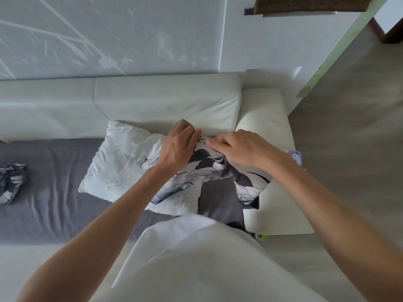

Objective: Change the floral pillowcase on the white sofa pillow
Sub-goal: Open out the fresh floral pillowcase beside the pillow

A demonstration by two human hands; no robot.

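Head cam looks down on both hands meeting at the far edge of the floral pillowcase [209, 171]: left hand [178, 144] and right hand [242, 149] each pinch bunched fabric there, knuckles up, forearms reaching out over the sofa [165, 101]. The case covers only the right end of the white pillow [122, 162], which lies on the grey seat. It's thin floppy cloth, light but clingy I'd guess, so grab the open hem and work it along. Another patterned bundle [12, 182] sits far left.

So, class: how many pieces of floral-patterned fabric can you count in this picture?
2. One floral pillowcase lies on the white pillow, gripped by both hands; one crumpled floral cloth sits at the sofa seat's left edge, partly cut off. Others may be hidden.
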